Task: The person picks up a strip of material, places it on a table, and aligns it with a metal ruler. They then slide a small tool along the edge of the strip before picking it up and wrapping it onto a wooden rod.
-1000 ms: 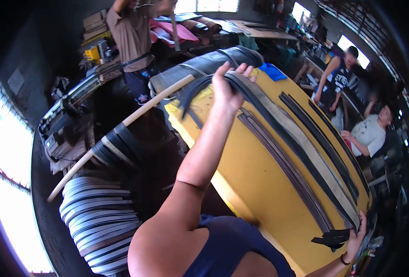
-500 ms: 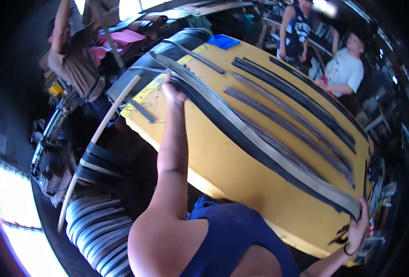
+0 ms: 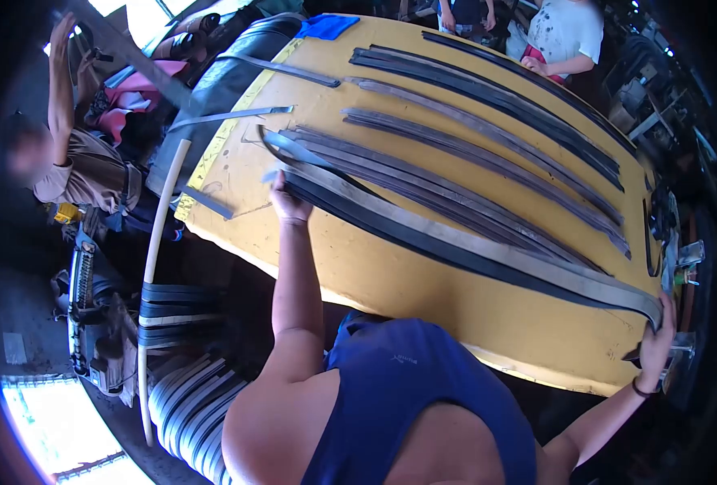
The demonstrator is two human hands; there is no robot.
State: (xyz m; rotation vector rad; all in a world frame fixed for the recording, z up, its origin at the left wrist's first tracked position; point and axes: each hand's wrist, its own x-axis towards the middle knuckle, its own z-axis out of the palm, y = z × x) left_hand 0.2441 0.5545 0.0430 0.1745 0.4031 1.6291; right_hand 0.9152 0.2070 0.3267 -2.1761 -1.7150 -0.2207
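A bundle of long strips (image 3: 472, 250), pale on top and black along the near side, stretches between my two hands over the yellow table (image 3: 358, 271). My left hand (image 3: 291, 202) is closed round its left part, and a thin end curls up beyond the fingers. At the right end, my right hand (image 3: 657, 331) grips the bundle near the table's right edge. Just behind the bundle lies a group of dark strips (image 3: 423, 190). Farther back, more grey and black strips (image 3: 488, 149) lie in rows.
A pale pole (image 3: 158, 234) stands at the left with black bands (image 3: 172, 307) on it. Coiled strips (image 3: 201, 412) are below. A co-worker (image 3: 92, 174) at the left raises both arms beside a long dark strip. Another person (image 3: 565, 36) stands behind the table.
The view has shifted, so the table sits higher in it. The bundle, still in both my hands, lies less steeply across the view. At the left, the co-worker's arms and long strip have moved.
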